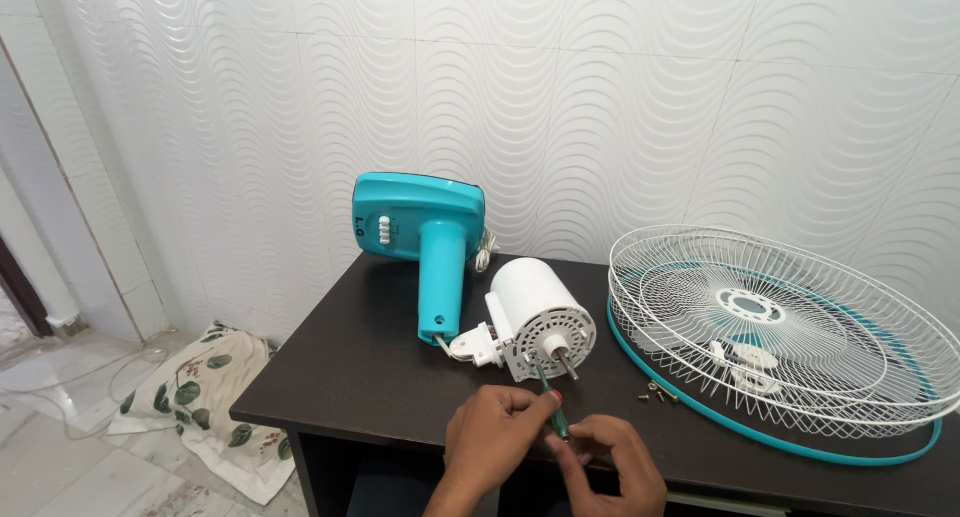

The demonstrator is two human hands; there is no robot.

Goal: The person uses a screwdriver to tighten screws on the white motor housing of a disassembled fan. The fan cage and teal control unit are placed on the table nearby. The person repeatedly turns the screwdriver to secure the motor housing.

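My left hand and my right hand meet near the front edge of a dark table. Both hold a green-handled screwdriver, whose tip points up toward the front plate of a white fan motor. The motor lies on its side with its metal shaft pointing toward me. Behind it a teal fan base with a neck lies tipped over, joined to the motor by wires.
Stacked white wire fan guards with a teal rim fill the table's right side. A few small screws lie beside them. A leaf-patterned cushion lies on the floor at left. A wavy white tiled wall stands behind.
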